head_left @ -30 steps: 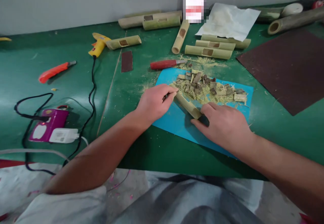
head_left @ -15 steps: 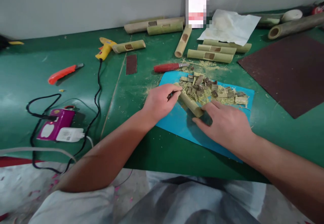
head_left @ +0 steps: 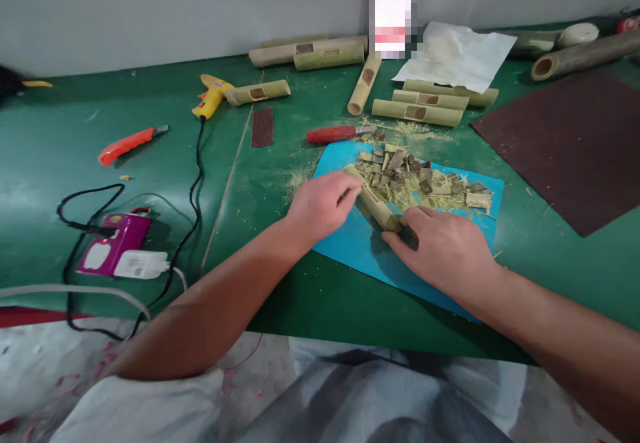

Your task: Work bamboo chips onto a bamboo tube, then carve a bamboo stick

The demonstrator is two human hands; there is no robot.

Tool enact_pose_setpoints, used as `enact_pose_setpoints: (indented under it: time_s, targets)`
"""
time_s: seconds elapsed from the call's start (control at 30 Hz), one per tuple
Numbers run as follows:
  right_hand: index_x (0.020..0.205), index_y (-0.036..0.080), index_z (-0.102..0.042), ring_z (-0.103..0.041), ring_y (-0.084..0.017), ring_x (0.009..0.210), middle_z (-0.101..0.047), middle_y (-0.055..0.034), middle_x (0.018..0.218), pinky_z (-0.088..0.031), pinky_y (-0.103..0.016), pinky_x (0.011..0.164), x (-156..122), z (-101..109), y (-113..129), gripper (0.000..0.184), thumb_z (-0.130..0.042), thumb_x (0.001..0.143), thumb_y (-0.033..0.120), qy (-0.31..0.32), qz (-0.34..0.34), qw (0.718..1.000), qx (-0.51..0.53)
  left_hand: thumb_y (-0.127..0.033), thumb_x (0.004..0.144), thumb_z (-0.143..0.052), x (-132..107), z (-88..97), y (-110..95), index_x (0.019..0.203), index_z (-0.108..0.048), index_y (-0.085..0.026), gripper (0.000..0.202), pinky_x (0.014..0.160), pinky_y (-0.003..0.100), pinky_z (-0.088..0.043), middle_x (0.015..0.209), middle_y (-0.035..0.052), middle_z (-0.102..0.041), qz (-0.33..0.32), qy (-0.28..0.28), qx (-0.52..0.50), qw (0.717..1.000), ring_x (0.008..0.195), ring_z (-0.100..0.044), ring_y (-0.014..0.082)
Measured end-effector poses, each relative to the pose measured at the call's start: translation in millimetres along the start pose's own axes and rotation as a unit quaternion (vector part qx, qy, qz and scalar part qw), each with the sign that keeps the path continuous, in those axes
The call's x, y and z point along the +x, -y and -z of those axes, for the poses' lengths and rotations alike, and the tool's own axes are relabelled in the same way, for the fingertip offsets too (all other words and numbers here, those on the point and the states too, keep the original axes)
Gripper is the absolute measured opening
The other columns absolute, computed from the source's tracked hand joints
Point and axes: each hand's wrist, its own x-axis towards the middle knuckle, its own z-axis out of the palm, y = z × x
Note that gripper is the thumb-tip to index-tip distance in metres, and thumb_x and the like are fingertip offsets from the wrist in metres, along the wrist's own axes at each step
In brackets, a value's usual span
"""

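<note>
A short bamboo tube (head_left: 376,204) lies slantwise on a blue mat (head_left: 350,243). My left hand (head_left: 323,206) is closed at the tube's far end, pinching a small dark tool that I can barely make out against it. My right hand (head_left: 443,246) is closed over the tube's near end, pressing it down on the mat. Just beyond the tube sits a heap of bamboo chips and shavings (head_left: 417,179).
On the green table (head_left: 150,183): a red-handled knife (head_left: 335,135), an orange utility knife (head_left: 127,143), a yellow glue gun (head_left: 213,95) with black cord, a purple device (head_left: 111,251), a sandpaper strip (head_left: 263,127), several cut bamboo tubes (head_left: 417,111), white paper (head_left: 453,53), a brown sheet (head_left: 565,136).
My head has shifted, so the whole scene sits slightly right and lower in view. Both hands have stayed on the tube; my left fingers have curled a little tighter at its far end.
</note>
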Motion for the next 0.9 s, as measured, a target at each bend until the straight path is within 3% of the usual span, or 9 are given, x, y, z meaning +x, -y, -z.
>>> enact_pose_setpoints:
  time_s: [0.07,0.2,0.33,0.5,0.63,0.77,0.9]
  targets:
    - [0.087,0.019,-0.067,-0.060,-0.019,0.066,-0.071,-0.0070,0.081,-0.020,-0.032,0.055,-0.4,-0.4,0.2,0.031,-0.053,0.096,0.046,-0.005,0.002,1.000,-0.004,-0.026,0.101,-0.052,0.0,-0.1,1.2,0.105,-0.074,-0.017,0.024,0.086,0.029,-0.058,0.104,0.0075,-0.079,0.009,-0.009,0.009,1.000,0.098,-0.074,0.0194]
    - [0.084,0.020,-0.067,-0.060,-0.019,0.065,-0.070,-0.0064,0.079,-0.021,-0.032,0.056,-0.6,-1.3,0.0,0.029,-0.054,0.095,0.044,-0.012,0.016,1.000,-0.002,-0.030,0.103,-0.050,-1.6,-1.2,-2.9,0.112,-0.073,-0.019,0.027,0.080,0.027,-0.058,0.099,0.0061,-0.079,-0.046,0.070,-0.018,0.996,0.093,-0.075,0.0181]
    - [0.084,0.020,-0.066,-0.059,-0.019,0.063,-0.070,-0.0073,0.079,-0.021,-0.033,0.055,-0.9,-1.1,0.4,0.028,-0.054,0.095,0.043,-0.017,0.008,1.000,-0.002,-0.027,0.101,-0.052,-0.6,-0.4,0.8,0.104,-0.074,-0.019,0.024,0.084,0.029,-0.058,0.103,0.0070,-0.079,0.010,0.003,0.006,1.000,0.095,-0.074,0.0187]
    - [0.085,0.020,-0.066,-0.060,-0.019,0.065,-0.070,-0.0070,0.079,-0.021,-0.033,0.055,-1.8,-2.0,-0.1,0.028,-0.054,0.096,0.043,-0.016,0.022,1.000,0.000,-0.028,0.102,-0.051,-1.0,-0.3,0.6,0.112,-0.073,-0.018,0.026,0.080,0.027,-0.058,0.100,0.0068,-0.079,-0.035,0.055,-0.018,0.998,0.094,-0.074,0.0188]
    - [0.086,0.020,-0.066,-0.059,-0.019,0.065,-0.071,-0.0074,0.082,-0.020,-0.033,0.055,-1.5,-1.8,-0.2,0.030,-0.052,0.096,0.044,-0.006,0.011,1.000,0.001,-0.026,0.101,-0.052,0.2,0.3,1.9,0.105,-0.074,-0.018,0.024,0.086,0.028,-0.058,0.104,0.0071,-0.079,0.005,0.010,0.008,1.000,0.097,-0.074,0.0191]
    - [0.086,0.020,-0.066,-0.059,-0.019,0.065,-0.070,-0.0070,0.080,-0.019,-0.033,0.055,-1.5,-1.3,0.6,0.029,-0.052,0.096,0.043,-0.004,0.016,1.000,0.003,-0.028,0.103,-0.050,-1.8,1.5,1.5,0.111,-0.074,-0.018,0.027,0.078,0.026,-0.058,0.097,0.0063,-0.079,-0.048,0.043,0.011,0.998,0.090,-0.074,0.0182]
    - [0.087,0.019,-0.067,-0.059,-0.019,0.065,-0.071,-0.0076,0.082,-0.019,-0.033,0.055,-1.7,-1.0,1.1,0.030,-0.052,0.096,0.044,0.000,0.008,1.000,-0.002,-0.024,0.101,-0.052,-3.4,2.4,2.4,0.107,-0.075,-0.015,0.025,0.081,0.027,-0.058,0.100,0.0076,-0.078,-0.030,-0.002,0.022,0.999,0.091,-0.074,0.0187]
